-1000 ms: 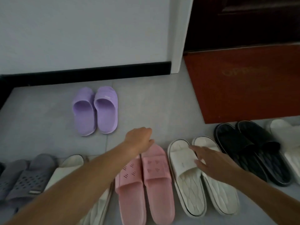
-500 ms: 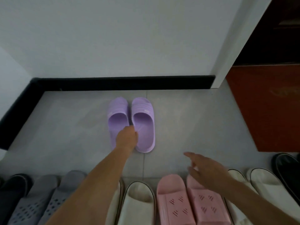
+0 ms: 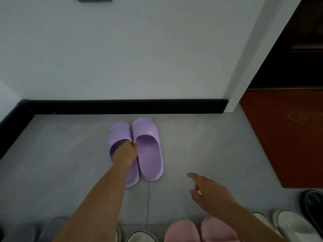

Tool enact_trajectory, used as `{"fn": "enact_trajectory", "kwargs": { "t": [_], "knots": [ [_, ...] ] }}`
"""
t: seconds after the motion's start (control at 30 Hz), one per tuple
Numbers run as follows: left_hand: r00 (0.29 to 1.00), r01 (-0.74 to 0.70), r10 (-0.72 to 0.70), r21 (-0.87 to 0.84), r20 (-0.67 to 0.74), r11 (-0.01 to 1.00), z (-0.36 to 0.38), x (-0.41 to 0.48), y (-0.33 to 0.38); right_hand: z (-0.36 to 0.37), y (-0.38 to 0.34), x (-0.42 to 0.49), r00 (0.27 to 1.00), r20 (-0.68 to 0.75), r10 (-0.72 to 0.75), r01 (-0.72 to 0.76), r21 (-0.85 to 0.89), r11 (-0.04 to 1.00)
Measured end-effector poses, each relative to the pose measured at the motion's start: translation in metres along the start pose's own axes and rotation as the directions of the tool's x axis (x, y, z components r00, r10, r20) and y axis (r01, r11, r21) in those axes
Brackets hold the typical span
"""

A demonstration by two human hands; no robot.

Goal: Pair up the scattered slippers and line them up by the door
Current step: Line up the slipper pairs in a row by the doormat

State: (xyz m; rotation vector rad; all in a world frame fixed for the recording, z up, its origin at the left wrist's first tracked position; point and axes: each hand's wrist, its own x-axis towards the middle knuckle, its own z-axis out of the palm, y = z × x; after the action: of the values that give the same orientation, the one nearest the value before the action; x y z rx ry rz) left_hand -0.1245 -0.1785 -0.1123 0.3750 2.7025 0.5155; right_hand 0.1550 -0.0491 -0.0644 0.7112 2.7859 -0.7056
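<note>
At centre frame, we are gripping the purple slippers (image 3: 151, 158) with our left hand (image 3: 125, 154) — fingers curled over their touching inner edges, probably to lift both as one pair. Lower right, our right hand (image 3: 212, 195) is hovering, fingers loosely spread, holding nothing.

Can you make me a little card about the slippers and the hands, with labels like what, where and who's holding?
what: purple plastic slippers, a pair side by side
where: grey tiled floor, toes toward the wall
left hand: grips both where their inner edges meet
right hand: open, holds nothing, over the floor
bottom row: pale pink slippers, white dark-rimmed slippers
right side: red doormat
</note>
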Motion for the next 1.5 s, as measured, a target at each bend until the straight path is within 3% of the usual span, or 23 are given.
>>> {"fn": "enact_trajectory", "kwargs": {
  "t": [0.13,0.27,0.37,0.47,0.63,0.8,0.93,1.03,1.2,1.33,1.5],
  "knots": [
    [0.982,-0.154,0.155,0.019,-0.106,0.988,0.006,-0.03,0.034,-0.02,0.016,-0.016,0.999,-0.04,0.026,-0.025,0.019,0.999],
    [0.915,-0.396,0.392,-0.031,-0.096,0.918,0.027,-0.1,0.118,-0.053,0.037,-0.027,0.99,-0.124,0.06,-0.055,0.042,0.998],
    [0.871,-0.492,0.482,-0.146,-0.096,0.858,0.046,-0.161,0.18,-0.088,0.067,-0.048,0.969,-0.232,0.081,-0.075,0.038,0.996],
    [0.878,-0.477,0.464,-0.298,-0.116,0.827,0.067,-0.216,0.234,-0.123,0.116,-0.087,0.949,-0.309,0.061,-0.071,-0.023,0.997],
    [0.892,-0.434,0.436,-0.491,-0.117,0.756,0.114,-0.3,0.311,-0.171,0.208,-0.147,0.958,-0.288,0.002,-0.021,-0.06,0.998],
    [0.901,-0.404,0.424,-0.528,-0.088,0.747,0.171,-0.393,0.4,-0.196,0.294,-0.194,0.929,-0.371,0.006,0.024,0.075,0.997],
    [0.956,-0.288,0.265,-0.584,-0.127,0.759,0.208,-0.433,0.462,-0.201,0.35,-0.201,0.879,-0.476,-0.032,0.028,-0.016,0.999],
    [0.962,-0.252,0.143,-0.558,-0.232,0.79,0.221,-0.434,0.483,-0.203,0.37,-0.187,0.835,-0.542,-0.098,0.118,0.002,0.993],
    [0.963,-0.127,0.0,-0.455,-0.271,0.882,0.212,-0.431,0.476,-0.198,0.365,-0.176,0.825,-0.515,-0.234,0.301,0.05,0.952],
    [0.955,-0.14,0.049,-0.297,-0.293,0.945,0.21,-0.438,0.465,-0.183,0.361,-0.182,0.833,-0.521,-0.185,0.287,0.121,0.95],
    [0.938,-0.288,0.209,-0.289,-0.276,0.913,0.211,-0.442,0.461,-0.188,0.368,-0.183,0.811,-0.558,-0.177,0.318,0.166,0.933]
  ]
}}
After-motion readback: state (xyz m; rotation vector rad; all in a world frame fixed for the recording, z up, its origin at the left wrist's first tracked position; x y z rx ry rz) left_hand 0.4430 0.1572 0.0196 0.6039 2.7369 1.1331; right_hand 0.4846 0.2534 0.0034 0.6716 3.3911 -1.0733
